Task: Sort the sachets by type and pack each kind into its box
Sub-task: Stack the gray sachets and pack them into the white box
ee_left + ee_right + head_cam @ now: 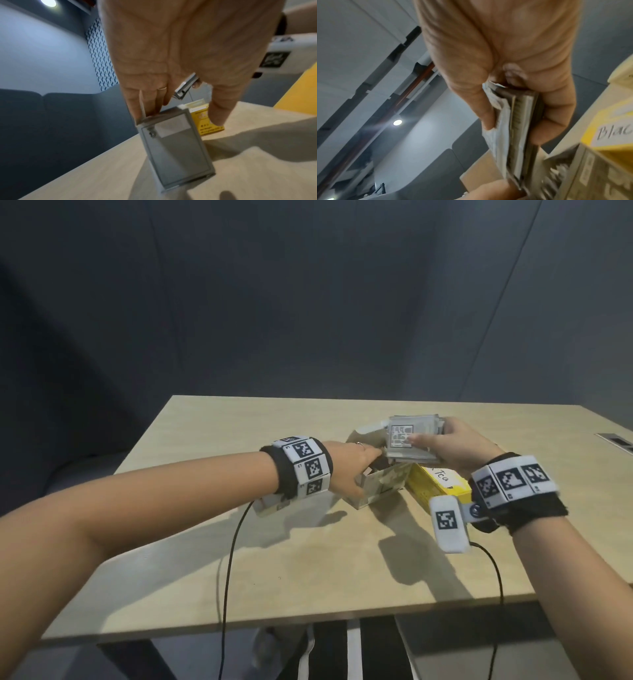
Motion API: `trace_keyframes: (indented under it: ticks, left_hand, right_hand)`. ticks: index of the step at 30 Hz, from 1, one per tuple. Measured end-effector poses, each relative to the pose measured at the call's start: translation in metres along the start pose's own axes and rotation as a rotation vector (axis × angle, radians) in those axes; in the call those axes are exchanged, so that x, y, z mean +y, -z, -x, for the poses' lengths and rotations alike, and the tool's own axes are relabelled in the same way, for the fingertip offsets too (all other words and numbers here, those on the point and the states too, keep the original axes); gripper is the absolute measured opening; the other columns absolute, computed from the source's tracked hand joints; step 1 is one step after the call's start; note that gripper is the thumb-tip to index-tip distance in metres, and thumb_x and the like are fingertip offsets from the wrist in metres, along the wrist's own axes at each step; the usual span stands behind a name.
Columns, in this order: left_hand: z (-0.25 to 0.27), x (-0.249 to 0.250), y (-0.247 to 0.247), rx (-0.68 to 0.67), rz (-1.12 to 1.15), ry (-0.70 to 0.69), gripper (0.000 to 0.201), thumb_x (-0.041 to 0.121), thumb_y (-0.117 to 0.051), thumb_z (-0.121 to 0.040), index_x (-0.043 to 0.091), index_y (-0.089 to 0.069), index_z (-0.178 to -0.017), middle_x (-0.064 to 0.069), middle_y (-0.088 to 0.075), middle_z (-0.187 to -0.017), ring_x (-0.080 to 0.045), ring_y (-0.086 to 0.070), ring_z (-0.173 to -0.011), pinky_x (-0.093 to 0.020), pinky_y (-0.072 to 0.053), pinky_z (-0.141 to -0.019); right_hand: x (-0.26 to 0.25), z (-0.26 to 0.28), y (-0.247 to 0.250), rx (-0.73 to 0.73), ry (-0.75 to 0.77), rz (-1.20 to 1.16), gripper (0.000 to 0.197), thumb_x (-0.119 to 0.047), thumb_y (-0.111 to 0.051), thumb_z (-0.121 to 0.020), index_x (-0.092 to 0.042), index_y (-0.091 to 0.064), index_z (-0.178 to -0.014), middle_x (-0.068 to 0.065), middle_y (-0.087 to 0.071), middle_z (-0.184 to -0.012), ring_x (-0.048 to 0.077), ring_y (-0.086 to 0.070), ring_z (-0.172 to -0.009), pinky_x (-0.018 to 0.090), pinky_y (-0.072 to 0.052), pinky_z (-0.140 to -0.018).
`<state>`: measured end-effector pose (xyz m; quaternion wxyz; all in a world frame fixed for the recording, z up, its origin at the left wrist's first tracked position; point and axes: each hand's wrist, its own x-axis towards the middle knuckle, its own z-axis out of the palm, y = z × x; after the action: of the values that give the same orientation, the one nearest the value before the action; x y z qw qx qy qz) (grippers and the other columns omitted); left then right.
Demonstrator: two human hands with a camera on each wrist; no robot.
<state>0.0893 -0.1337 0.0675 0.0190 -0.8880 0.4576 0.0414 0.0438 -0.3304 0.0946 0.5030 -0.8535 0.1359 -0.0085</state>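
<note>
My right hand [423,444] pinches a thick stack of grey-and-white sachets [411,440], thumb on its printed face, just above the open top of a pale patterned box [376,486]. In the right wrist view my right hand [517,124] clamps the sachet stack [513,135] edge-on over the pale box [590,175]. My left hand [366,470] grips that box at its left end, fingers at the rim, thumb on the near wall. The left wrist view shows my left hand [184,116] on the box [176,151]. A yellow box [440,486] labelled tea lies right of it.
The boxes stand on a light wooden table [274,559], right of centre. Black cables [229,559] run from both wrists over the front edge. A white marker tag [448,522] hangs from my right wrist. A grey cable port [615,441] sits at the table's far right.
</note>
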Motion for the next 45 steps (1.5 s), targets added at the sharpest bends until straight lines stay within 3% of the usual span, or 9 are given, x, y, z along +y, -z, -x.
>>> trace_keyframes:
  ticks: [5, 9, 17, 25, 28, 31, 35, 40, 45]
  left_hand:
    - [-0.013, -0.011, -0.007, 0.017, -0.261, -0.006, 0.084, 0.064, -0.067, -0.068, 0.017, -0.043, -0.132, -0.004, -0.047, -0.130, -0.023, -0.046, -0.115, -0.035, -0.040, -0.092]
    - [-0.018, -0.019, -0.010, 0.067, -0.318, -0.031, 0.072, 0.060, -0.066, -0.072, 0.028, -0.044, -0.133, -0.003, -0.043, -0.131, -0.022, -0.037, -0.119, -0.035, -0.037, -0.095]
    - [-0.009, -0.038, -0.021, 0.183, -0.386, -0.088, 0.075, 0.072, -0.056, -0.074, 0.020, -0.049, -0.127, -0.004, -0.039, -0.134, -0.022, -0.037, -0.120, -0.037, -0.037, -0.097]
    - [-0.008, -0.036, -0.018, 0.261, 0.015, -0.037, 0.104, 0.058, -0.081, -0.056, 0.009, -0.032, -0.134, -0.010, -0.038, -0.130, -0.025, -0.047, -0.111, -0.037, -0.045, -0.091]
    - [-0.007, -0.034, -0.021, 0.316, -0.149, -0.101, 0.126, 0.066, -0.075, -0.058, 0.004, -0.012, -0.148, -0.018, -0.017, -0.152, -0.031, -0.028, -0.136, -0.040, -0.032, -0.109]
    - [-0.012, -0.030, -0.028, 0.216, -0.311, -0.142, 0.123, 0.066, -0.066, -0.069, 0.008, 0.005, -0.151, -0.012, 0.002, -0.160, -0.025, -0.006, -0.147, -0.050, -0.008, -0.118]
    - [-0.015, -0.031, -0.033, 0.095, -0.377, -0.120, 0.101, 0.057, -0.055, -0.083, 0.009, 0.002, -0.152, -0.010, -0.006, -0.160, -0.020, -0.005, -0.148, -0.053, 0.008, -0.115]
    - [-0.010, -0.035, -0.030, 0.047, -0.227, -0.102, 0.089, 0.051, -0.052, -0.089, 0.011, -0.002, -0.152, -0.009, -0.005, -0.160, -0.019, -0.016, -0.146, -0.047, -0.002, -0.117]
    - [-0.013, -0.035, -0.031, 0.069, -0.015, -0.111, 0.092, 0.038, -0.060, -0.088, 0.010, 0.000, -0.152, -0.008, 0.007, -0.160, -0.023, -0.032, -0.138, -0.033, -0.033, -0.109]
  right_hand:
    - [-0.009, -0.009, -0.021, 0.001, -0.045, -0.110, 0.042, -0.016, -0.066, -0.085, -0.001, -0.050, -0.121, 0.017, -0.066, -0.108, 0.029, -0.069, -0.090, 0.043, -0.058, -0.077]
    - [0.001, -0.014, -0.031, 0.045, -0.049, 0.201, 0.040, -0.025, -0.064, -0.088, -0.008, -0.045, -0.119, 0.009, -0.059, -0.108, 0.024, -0.061, -0.096, 0.036, -0.053, -0.078]
    - [-0.008, -0.030, -0.038, -0.145, 0.007, 0.595, 0.040, -0.028, -0.061, -0.085, -0.001, -0.048, -0.113, 0.010, -0.062, -0.098, 0.026, -0.062, -0.090, 0.041, -0.054, -0.080]
    - [-0.023, -0.033, -0.039, -0.180, -0.025, 0.713, 0.054, -0.055, -0.051, -0.086, -0.005, -0.059, -0.103, 0.010, -0.067, -0.092, 0.021, -0.064, -0.080, 0.033, -0.052, -0.072]
    - [-0.019, -0.030, -0.024, -0.136, 0.009, 0.582, 0.042, -0.037, -0.044, -0.097, 0.000, -0.063, -0.099, 0.021, -0.070, -0.091, 0.028, -0.069, -0.076, 0.038, -0.054, -0.072]
    - [-0.012, -0.027, -0.019, -0.149, 0.049, 0.566, 0.027, -0.024, -0.045, -0.098, -0.008, -0.064, -0.087, 0.017, -0.071, -0.090, 0.019, -0.066, -0.062, 0.024, -0.047, -0.051]
    - [-0.002, -0.026, -0.020, -0.129, 0.159, 0.599, 0.016, -0.016, -0.060, -0.091, -0.012, -0.067, -0.105, 0.000, -0.069, -0.080, 0.008, -0.060, -0.056, 0.018, -0.046, -0.056]
    - [0.009, -0.029, -0.027, -0.021, 0.223, 0.505, 0.034, -0.019, -0.078, -0.076, -0.010, -0.067, -0.107, 0.002, -0.072, -0.084, 0.012, -0.068, -0.075, 0.023, -0.052, -0.072]
    - [0.002, -0.028, -0.035, 0.011, 0.331, 0.594, 0.023, -0.010, -0.075, -0.077, -0.011, -0.074, -0.100, -0.002, -0.069, -0.074, 0.002, -0.061, -0.066, 0.012, -0.042, -0.062]
